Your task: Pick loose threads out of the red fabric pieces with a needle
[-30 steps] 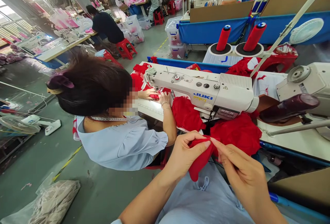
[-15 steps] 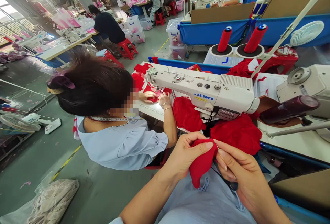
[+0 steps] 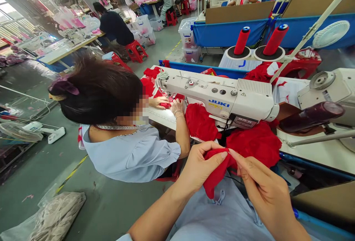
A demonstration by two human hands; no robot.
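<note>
A small piece of red fabric [image 3: 215, 176] is held up in front of my lap, its lower end hanging down. My left hand [image 3: 203, 165] is closed on its upper edge, thumb on top and fingers behind. From the other side, my right hand [image 3: 262, 185] pinches the same edge between thumb and forefinger, right beside my left thumb tip. Its other fingers are curled in, and I cannot make out anything in them. Just beyond my hands lie heaps of red fabric [image 3: 253, 143] by a white sewing machine [image 3: 216, 94].
To my left a co-worker in a light blue top [image 3: 130, 152] sits close, hands on red fabric under the machine needle. Two red thread spools [image 3: 274, 40] stand behind the machine. A dark red bottle [image 3: 312, 117] lies at right. A bundle in plastic [image 3: 59, 215] rests on the floor.
My right hand has shifted up and turned, its fingertips now closer to my left thumb. A small dark item below my right fingers no longer shows. My left hand stays nearly still.
</note>
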